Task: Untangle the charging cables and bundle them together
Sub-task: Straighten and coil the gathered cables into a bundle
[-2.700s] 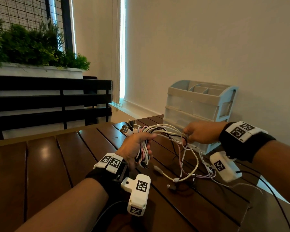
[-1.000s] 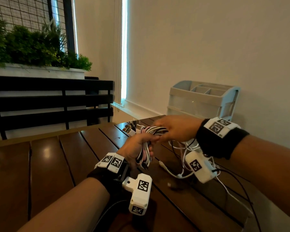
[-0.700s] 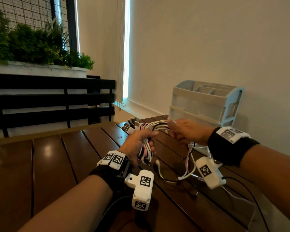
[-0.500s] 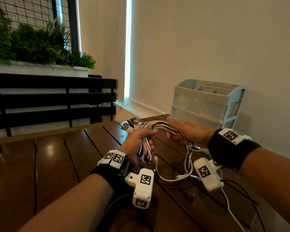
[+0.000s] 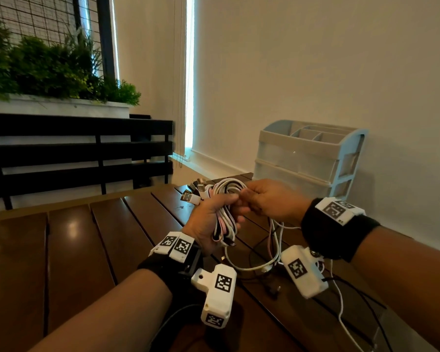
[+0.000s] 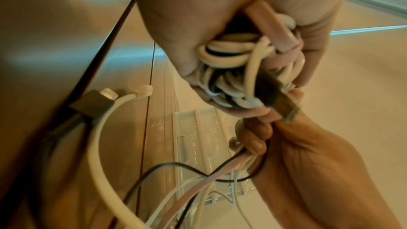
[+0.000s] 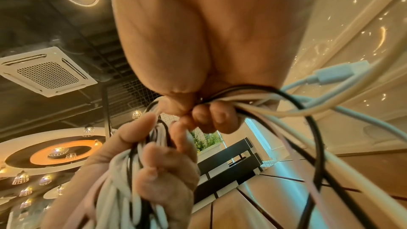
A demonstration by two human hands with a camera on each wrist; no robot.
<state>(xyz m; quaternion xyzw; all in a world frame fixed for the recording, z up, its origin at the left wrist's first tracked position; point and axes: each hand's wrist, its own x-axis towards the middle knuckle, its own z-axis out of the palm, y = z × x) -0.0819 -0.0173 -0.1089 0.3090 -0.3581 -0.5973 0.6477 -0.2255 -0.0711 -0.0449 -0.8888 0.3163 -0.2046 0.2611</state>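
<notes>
A coiled bundle of white, pink and black charging cables (image 5: 224, 217) sits in my left hand (image 5: 211, 219), whose fingers curl round the loops above the wooden table (image 5: 87, 250). USB plugs (image 5: 191, 198) stick out past its thumb. My right hand (image 5: 267, 199) is right beside it and pinches the loose strands (image 7: 229, 100) where they leave the bundle. The free cable ends (image 5: 272, 252) hang down to the table under my right wrist. In the left wrist view the coil (image 6: 233, 69) fills the left palm and the right hand (image 6: 286, 145) grips the trailing strands (image 6: 198, 180).
A pale blue drawer organiser (image 5: 308, 158) stands against the wall behind the hands. A black slatted bench (image 5: 76, 156) and a planter with greenery (image 5: 51, 72) lie beyond the table's far edge. Thin black and white leads (image 5: 341, 308) run across the table at right.
My right hand drew the loose strands out to the right, then came back to the bundle. The hanging loop under it has grown shorter. The left hand has held the coil throughout.
</notes>
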